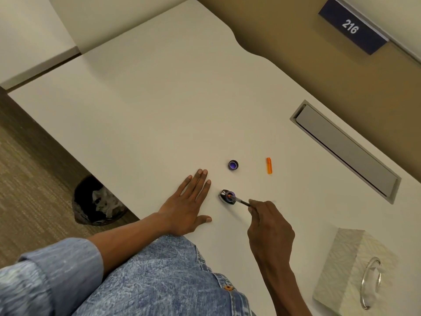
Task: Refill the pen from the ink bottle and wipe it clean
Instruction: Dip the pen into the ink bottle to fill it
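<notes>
Orange-fronted pen (238,199) dips into the uncapped ink bottle (227,197) near the desk's (159,106) near edge. My right hand (270,229) pinches its back end; my left hand (189,207) lies flat beside, fingers straight. I judge filling is under way and wiping is not yet done; the tissue box (350,265) waits at the near right corner.

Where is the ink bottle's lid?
In the head view, the lid lies on the white desk just beyond the ink bottle, between the left hand and the orange pen part.
</notes>
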`<action>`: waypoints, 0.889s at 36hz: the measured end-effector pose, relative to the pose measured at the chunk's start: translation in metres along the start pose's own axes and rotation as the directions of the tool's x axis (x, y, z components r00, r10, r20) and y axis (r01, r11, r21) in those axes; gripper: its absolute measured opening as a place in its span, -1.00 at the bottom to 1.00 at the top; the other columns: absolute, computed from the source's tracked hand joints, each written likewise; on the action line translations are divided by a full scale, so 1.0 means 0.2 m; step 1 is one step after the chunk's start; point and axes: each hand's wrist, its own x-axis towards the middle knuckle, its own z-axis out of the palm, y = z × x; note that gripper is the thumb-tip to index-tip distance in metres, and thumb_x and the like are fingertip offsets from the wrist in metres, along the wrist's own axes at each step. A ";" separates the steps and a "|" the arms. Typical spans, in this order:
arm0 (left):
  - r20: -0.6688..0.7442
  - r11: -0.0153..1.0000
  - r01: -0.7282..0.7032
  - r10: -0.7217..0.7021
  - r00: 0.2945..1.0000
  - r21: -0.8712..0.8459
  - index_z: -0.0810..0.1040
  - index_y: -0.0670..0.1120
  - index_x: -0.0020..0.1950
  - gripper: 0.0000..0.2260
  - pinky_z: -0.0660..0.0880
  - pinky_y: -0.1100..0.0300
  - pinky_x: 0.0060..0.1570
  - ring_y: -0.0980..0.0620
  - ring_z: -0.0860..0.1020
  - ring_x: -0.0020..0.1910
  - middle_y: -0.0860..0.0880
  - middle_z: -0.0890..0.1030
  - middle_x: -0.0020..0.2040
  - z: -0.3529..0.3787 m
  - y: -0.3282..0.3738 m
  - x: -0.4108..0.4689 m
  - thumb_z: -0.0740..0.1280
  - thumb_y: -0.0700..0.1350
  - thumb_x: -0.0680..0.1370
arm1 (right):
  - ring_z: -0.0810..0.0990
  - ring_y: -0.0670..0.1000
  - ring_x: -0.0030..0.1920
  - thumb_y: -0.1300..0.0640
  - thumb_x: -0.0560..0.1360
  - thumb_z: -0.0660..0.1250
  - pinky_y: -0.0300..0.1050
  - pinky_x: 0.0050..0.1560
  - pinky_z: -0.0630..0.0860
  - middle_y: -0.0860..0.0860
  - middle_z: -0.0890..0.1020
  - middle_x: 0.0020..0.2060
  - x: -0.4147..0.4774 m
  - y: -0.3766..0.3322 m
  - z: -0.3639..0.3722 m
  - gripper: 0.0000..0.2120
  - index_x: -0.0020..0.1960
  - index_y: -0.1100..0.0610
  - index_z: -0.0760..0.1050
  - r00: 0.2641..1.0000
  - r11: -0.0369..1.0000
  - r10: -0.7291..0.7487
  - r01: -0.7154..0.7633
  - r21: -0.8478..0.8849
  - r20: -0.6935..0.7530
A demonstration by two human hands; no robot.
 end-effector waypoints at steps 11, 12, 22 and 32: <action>0.004 1.000 0.001 -0.001 1.000 0.003 -0.26 -0.22 0.71 -0.09 -0.13 -0.17 0.71 -0.18 -0.39 0.69 -0.24 -0.37 0.69 0.01 0.00 0.01 -0.09 0.43 0.66 | 0.62 0.08 -0.39 0.31 0.46 0.59 -0.06 -0.51 0.49 0.00 0.69 -0.24 -0.02 -0.02 0.01 -0.79 0.05 0.12 0.73 1.000 1.000 -0.014 0.014 -0.005 -0.020; 0.009 1.000 0.000 0.000 1.000 0.006 -0.27 -0.21 0.71 -0.09 -0.13 -0.17 0.71 -0.18 -0.40 0.69 -0.24 -0.38 0.69 0.01 0.00 0.01 -0.09 0.44 0.66 | 0.61 0.08 -0.39 0.30 0.47 0.58 -0.05 -0.52 0.50 -0.01 0.69 -0.23 -0.02 -0.02 0.01 -0.80 0.06 0.12 0.72 1.000 1.000 -0.006 0.006 0.000 -0.026; -0.011 1.000 -0.009 0.009 1.000 -0.012 -0.23 -0.22 0.71 -0.09 -0.11 -0.17 0.71 -0.19 -0.36 0.70 -0.24 -0.35 0.70 0.01 0.00 0.01 -0.06 0.43 0.66 | 0.58 0.08 -0.42 0.28 0.50 0.56 -0.03 -0.55 0.49 -0.02 0.66 -0.25 -0.04 -0.03 0.02 -0.84 0.04 0.10 0.72 0.998 1.000 0.027 -0.027 -0.012 -0.063; 0.015 1.000 -0.008 0.007 1.000 0.020 -0.29 -0.23 0.70 -0.08 -0.19 -0.14 0.69 -0.17 -0.42 0.68 -0.24 -0.41 0.68 0.01 0.00 0.01 -0.09 0.44 0.66 | 0.73 -0.12 -0.30 0.23 0.59 0.46 0.00 -0.07 0.67 -0.15 0.77 -0.15 -0.08 -0.01 -0.06 -0.82 0.02 -0.05 0.72 0.795 0.613 0.562 -0.585 0.531 0.227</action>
